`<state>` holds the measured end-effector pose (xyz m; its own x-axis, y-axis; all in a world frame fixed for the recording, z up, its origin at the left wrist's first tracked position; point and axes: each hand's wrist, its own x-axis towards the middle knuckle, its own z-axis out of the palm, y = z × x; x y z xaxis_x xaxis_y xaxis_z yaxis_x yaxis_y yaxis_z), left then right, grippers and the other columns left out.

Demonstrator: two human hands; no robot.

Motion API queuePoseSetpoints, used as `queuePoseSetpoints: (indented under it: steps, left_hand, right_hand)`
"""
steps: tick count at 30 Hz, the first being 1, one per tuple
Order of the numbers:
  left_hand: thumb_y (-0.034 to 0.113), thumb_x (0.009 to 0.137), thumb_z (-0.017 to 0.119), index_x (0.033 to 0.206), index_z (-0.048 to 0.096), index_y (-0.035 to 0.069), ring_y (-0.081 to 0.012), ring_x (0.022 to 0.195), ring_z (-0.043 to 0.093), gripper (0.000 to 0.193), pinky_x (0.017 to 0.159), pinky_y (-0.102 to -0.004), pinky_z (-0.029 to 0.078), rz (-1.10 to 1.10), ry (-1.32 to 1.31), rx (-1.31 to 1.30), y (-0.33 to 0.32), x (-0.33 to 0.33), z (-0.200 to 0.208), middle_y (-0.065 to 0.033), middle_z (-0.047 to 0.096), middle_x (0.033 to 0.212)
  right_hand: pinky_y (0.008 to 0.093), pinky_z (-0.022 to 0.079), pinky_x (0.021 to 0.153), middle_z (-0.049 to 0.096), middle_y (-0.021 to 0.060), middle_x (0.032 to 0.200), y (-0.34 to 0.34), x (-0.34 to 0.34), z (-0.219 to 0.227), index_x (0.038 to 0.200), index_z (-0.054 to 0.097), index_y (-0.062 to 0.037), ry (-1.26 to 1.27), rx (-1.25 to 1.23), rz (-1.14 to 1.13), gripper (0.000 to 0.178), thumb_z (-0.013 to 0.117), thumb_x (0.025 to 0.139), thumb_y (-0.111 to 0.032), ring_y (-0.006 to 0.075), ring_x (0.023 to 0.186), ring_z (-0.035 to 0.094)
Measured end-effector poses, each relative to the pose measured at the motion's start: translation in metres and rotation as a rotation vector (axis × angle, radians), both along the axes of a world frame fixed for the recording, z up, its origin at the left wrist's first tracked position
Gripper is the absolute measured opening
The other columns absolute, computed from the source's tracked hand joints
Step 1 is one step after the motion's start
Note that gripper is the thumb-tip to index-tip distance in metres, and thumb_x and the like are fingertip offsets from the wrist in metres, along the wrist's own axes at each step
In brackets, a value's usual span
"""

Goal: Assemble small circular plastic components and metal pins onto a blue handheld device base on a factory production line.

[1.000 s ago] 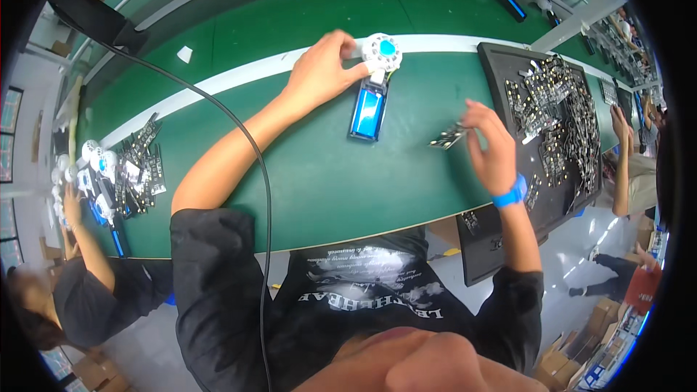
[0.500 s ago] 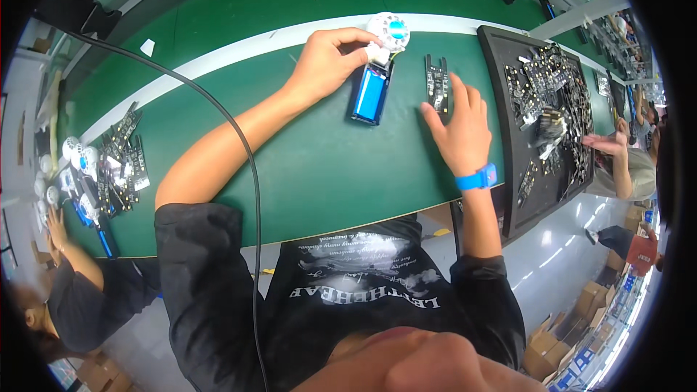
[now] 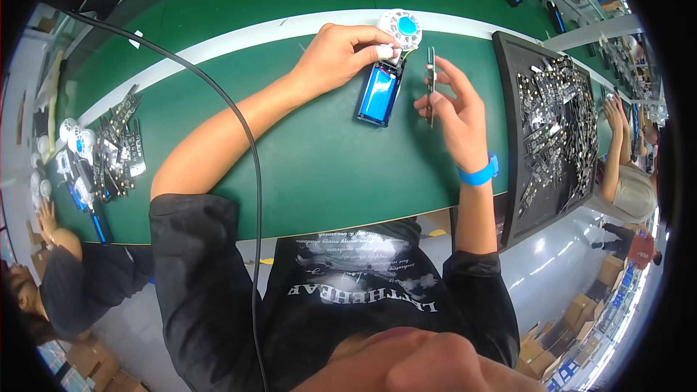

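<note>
Over the green table (image 3: pixel 319 167), left fingers (image 3: pixel 378 52) still pinch the device (image 3: pixel 379 93), right fingers (image 3: pixel 453 75) now an edge-on board (image 3: pixel 431 67).

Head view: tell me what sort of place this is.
Probably an electronics assembly workshop: a black tray heaped with circuit boards, a long green workbench, and a co-worker's hand at the picture's left.

Through my feed I see the wearer in a loose black fabric T-shirt (image 3: pixel 279 334), its short left sleeve (image 3: pixel 192 229) and right sleeve (image 3: pixel 473 274) creased and slightly greyish. Across the chest I make out a cloudy grey-and-white print (image 3: pixel 377 260) with large white capitals and rows of smaller white script. A bright blue wristband (image 3: pixel 478 173), thicker at its outer side, circles the right wrist (image 3: pixel 470 154).
</note>
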<state>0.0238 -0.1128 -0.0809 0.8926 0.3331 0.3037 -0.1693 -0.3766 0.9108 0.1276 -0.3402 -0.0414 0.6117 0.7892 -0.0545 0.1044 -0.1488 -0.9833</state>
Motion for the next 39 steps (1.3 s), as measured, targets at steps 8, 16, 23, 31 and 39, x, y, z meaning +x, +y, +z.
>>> queuePoseSetpoints:
  steps: [8,16,23,31,39]
  left_hand:
    - [0.01,0.08,0.078,0.096,0.076,0.007,-0.0227,0.073,0.07,0.016,0.063,-0.0321,0.054,0.11,-0.265,0.624,-0.013,-0.011,0.015,-0.006,0.073,0.081]
    - [0.015,0.075,0.081,0.084,0.072,0.012,-0.0205,0.069,0.068,0.013,0.058,-0.0314,0.051,0.131,-0.227,0.936,-0.015,-0.014,0.029,-0.0001,0.07,0.077]
    - [0.017,0.072,0.081,0.083,0.07,0.013,-0.0192,0.066,0.066,0.016,0.057,-0.0317,0.05,0.133,-0.174,1.203,-0.02,-0.018,0.036,0.0015,0.069,0.075]
    - [0.019,0.066,0.083,0.088,0.07,0.013,-0.0187,0.074,0.069,0.026,0.062,-0.0328,0.052,0.055,-0.202,0.934,-0.006,-0.018,0.033,0.0011,0.07,0.08]
    - [0.023,0.067,0.082,0.099,0.071,0.01,-0.0288,0.094,0.07,0.036,0.084,-0.0397,0.055,-0.205,-0.18,0.943,0.013,0.029,0.065,-0.0103,0.072,0.1]
  right_hand:
    - [0.0263,0.054,0.079,0.058,0.0113,0.126,0.017,-0.02,-0.01,0.147,0.051,0.0009,-0.125,0.168,0.001,0.052,0.054,0.095,0.005,0.0146,0.088,0.067]
    - [0.0279,0.057,0.074,0.059,0.0131,0.121,0.015,-0.021,-0.013,0.137,0.061,-0.0018,-0.439,0.147,0.021,0.049,0.062,0.089,0.006,0.0156,0.085,0.065]
    - [0.03,0.055,0.073,0.058,0.0125,0.117,0.014,-0.02,-0.018,0.138,0.062,-0.0032,-0.67,0.082,0.038,0.049,0.063,0.09,0.004,0.0161,0.082,0.061]
    - [0.0287,0.053,0.082,0.059,0.0134,0.125,0.003,-0.015,-0.006,0.138,0.06,0.0,-0.468,0.008,0.171,0.047,0.058,0.092,0.007,0.0182,0.094,0.062]
    - [0.04,0.055,0.089,0.06,0.0154,0.13,-0.017,-0.015,0.012,0.144,0.055,-0.0076,-0.704,-0.073,0.358,0.053,0.064,0.092,-0.006,0.033,0.11,0.064]
